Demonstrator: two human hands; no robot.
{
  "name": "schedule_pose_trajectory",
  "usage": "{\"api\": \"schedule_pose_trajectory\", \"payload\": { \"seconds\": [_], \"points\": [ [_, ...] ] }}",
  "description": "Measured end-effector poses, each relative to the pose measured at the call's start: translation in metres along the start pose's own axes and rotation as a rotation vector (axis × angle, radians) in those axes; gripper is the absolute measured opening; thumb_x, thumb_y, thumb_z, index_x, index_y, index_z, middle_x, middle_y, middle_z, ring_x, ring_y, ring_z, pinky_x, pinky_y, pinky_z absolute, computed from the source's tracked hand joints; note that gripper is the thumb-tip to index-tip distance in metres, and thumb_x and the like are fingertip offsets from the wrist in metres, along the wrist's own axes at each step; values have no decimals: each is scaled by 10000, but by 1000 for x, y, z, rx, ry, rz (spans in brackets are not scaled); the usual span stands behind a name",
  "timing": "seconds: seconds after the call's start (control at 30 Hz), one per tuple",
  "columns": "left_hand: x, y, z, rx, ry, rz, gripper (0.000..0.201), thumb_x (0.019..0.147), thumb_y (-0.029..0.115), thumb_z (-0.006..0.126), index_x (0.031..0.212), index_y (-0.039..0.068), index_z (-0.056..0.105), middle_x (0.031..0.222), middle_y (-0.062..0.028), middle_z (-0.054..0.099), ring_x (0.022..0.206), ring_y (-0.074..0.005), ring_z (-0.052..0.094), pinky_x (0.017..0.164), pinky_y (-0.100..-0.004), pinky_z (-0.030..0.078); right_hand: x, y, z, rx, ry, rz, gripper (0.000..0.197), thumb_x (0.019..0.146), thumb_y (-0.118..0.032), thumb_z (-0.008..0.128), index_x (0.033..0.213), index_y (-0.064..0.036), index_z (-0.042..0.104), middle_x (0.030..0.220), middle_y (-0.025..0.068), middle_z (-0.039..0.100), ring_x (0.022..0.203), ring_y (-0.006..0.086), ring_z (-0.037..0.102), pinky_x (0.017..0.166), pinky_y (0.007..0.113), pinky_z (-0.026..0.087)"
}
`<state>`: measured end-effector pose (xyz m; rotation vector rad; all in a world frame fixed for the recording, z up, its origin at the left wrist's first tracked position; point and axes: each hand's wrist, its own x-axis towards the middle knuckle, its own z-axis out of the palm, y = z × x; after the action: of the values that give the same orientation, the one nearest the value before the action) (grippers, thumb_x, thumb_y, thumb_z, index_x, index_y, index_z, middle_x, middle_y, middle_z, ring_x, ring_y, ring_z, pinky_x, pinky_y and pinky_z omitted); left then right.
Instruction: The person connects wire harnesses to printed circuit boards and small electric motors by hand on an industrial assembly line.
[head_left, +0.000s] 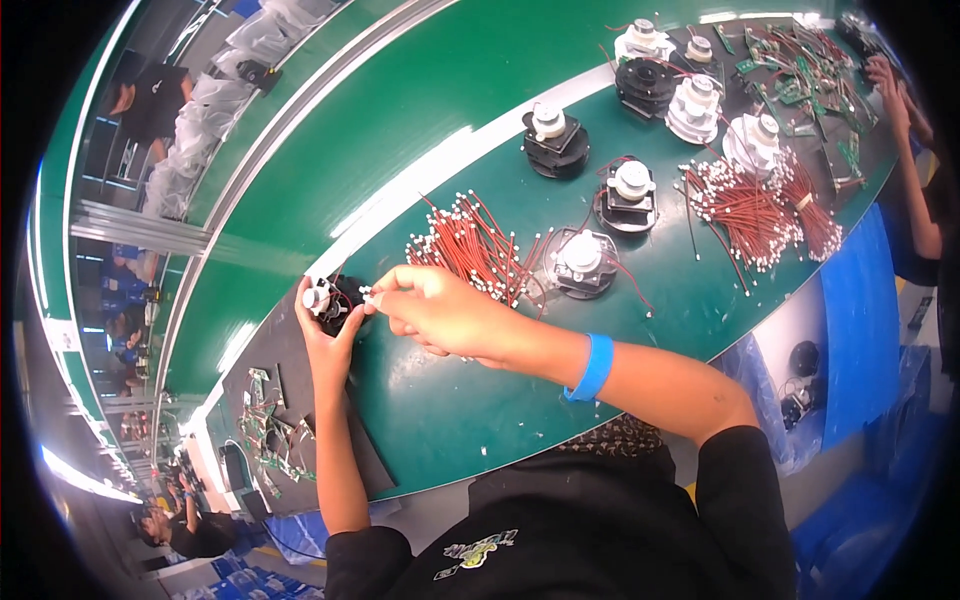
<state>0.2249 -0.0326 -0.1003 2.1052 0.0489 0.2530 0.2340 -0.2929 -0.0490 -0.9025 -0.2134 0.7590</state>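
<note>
My left hand [332, 342] is closed around a small black unit with a round white motor-like top [318, 298], held upright near the left side of the green table. Thin red wires show on the unit. Just to its right, my right hand [440, 312] pinches a small white connector [367, 296] between thumb and fingertips. The connector is close beside the unit; whether they touch I cannot tell. A blue band [596, 366] circles my right wrist. Beyond that hand lies a pile of red wire leads with white connectors [468, 245], partly covered by it.
Similar units stand to the right, among them a black one [555, 148] and a clear-based one [582, 262]. More red leads [745, 215] and green circuit boards [800, 75] lie farther right. Other boards [265, 425] rest on a dark mat at left. Another person's hands [888, 85] show at far right.
</note>
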Motion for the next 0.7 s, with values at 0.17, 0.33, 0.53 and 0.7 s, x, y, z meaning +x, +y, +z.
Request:
{"api": "schedule_pose_trajectory", "payload": {
  "seconds": [0.17,0.33,0.53,0.7],
  "points": [
    [-6,24,10,269,266,385,935,774,259,747,1446,32,137,1433,-199,284,1380,-330,231,1130,-498,174,6,11,-5,-42,18,-161,181,906,-200,602,950,-24,589,711,-27,565,573,13,445,489,192,329],
    [-22,73,18,568,211,899,450,826,262,659,1179,23,513,1286,-182,466,1236,-395,419,1054,-538,302,2,13,10,36,-203,-345,203,861,-188,668,910,3,618,844,11,632,761,37,550,638,204,427],
    [-9,129,118,276,-518,659,659,727,144,762,1289,7,447,1299,-169,486,1224,-325,469,1040,-408,369,-19,9,25,-111,-543,-227,251,834,-219,675,879,16,599,740,11,608,686,45,542,595,224,423],
    [-8,153,183,197,-730,464,1072,612,327,871,1413,-3,240,1307,-227,451,1199,-349,482,1050,-423,353,-18,20,27,-97,-545,-251,240,824,-199,669,861,32,612,758,36,631,692,64,562,606,235,446]
  ]
}}
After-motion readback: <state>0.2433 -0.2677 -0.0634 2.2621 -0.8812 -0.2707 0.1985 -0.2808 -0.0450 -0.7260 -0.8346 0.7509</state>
